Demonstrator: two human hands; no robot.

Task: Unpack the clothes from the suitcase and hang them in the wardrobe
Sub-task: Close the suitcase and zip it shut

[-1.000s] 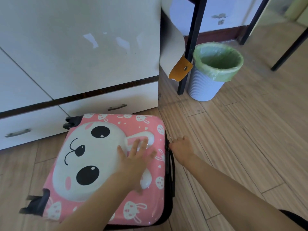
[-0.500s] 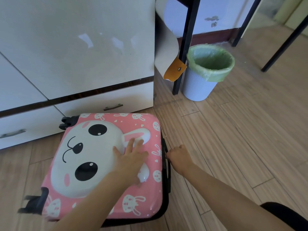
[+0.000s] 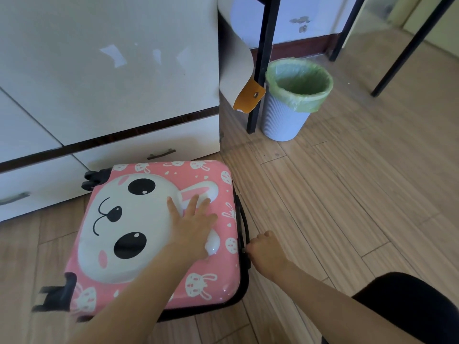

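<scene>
A pink hard-shell suitcase (image 3: 139, 247) with a white bunny face lies flat and closed on the wooden floor, in front of the white wardrobe (image 3: 109, 70). My left hand (image 3: 192, 227) presses flat on its lid, fingers spread. My right hand (image 3: 265, 252) is at the suitcase's right edge, its curled fingers pinching the zipper pull by the black side handle. No clothes are visible.
The wardrobe has two low drawers (image 3: 159, 150) with dark handles just behind the suitcase. A grey bin with a green liner (image 3: 295, 98) stands to the right, beside black table legs (image 3: 260, 65) and a hanging beige strap with an orange tab (image 3: 249, 95).
My right hand has slid along the suitcase's right edge towards me, pulling the zipper. My left hand stays pressed on the lid.
</scene>
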